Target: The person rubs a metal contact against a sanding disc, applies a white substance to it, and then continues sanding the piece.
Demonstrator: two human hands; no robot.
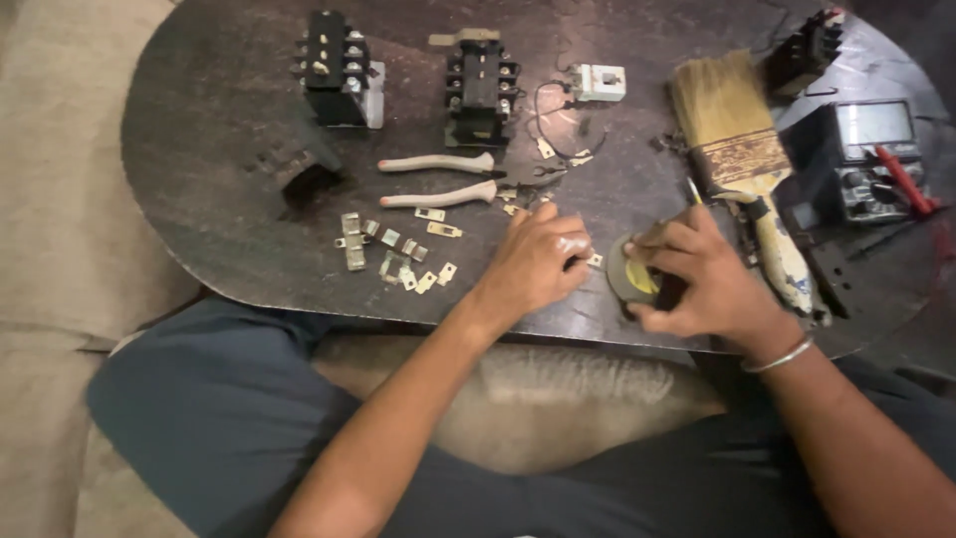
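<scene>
right hand (697,279), grey tape roll (630,279), yellow core

1. A dark oval table (199,189) with a worn, mottled top carries everything.
2. At the far edge stand two black contactor blocks (339,68) and (480,90), with a small white switch unit (598,82) to their right.
3. Near the middle lie pliers (438,179) with pale handles, spread apart.
4. Small brass contact pieces (398,254) are scattered just in front of the pliers.
5. A black housing part (304,164) lies towards the left.
6. On the right lie a wide paintbrush (732,149), a multimeter (866,159) with a red probe, and another black block (805,48).
</scene>
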